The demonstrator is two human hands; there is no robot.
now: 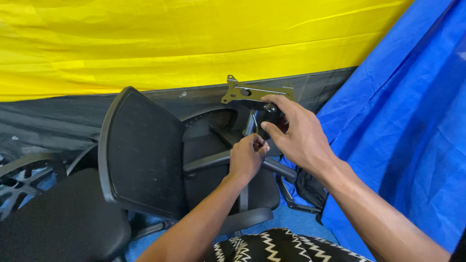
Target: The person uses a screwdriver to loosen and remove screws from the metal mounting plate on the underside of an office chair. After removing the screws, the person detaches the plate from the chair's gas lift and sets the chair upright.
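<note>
A black office chair lies tipped over, its mesh backrest (141,155) facing me at the left. A dark metal seat-mechanism plate (247,92) sticks up at the centre. My right hand (296,136) wraps over the plate's lower side and a black knob there. Just below it, my left hand (247,155) is closed around a thin silver tool (252,123) that points up toward the plate. A black armrest (213,160) runs across beneath my left hand.
A black padded seat cushion (58,223) lies at the lower left, a chair base with spokes (19,179) beside it. Yellow cloth (194,39) hangs behind, blue cloth (403,136) at the right. A zigzag-patterned fabric (272,247) covers my lap.
</note>
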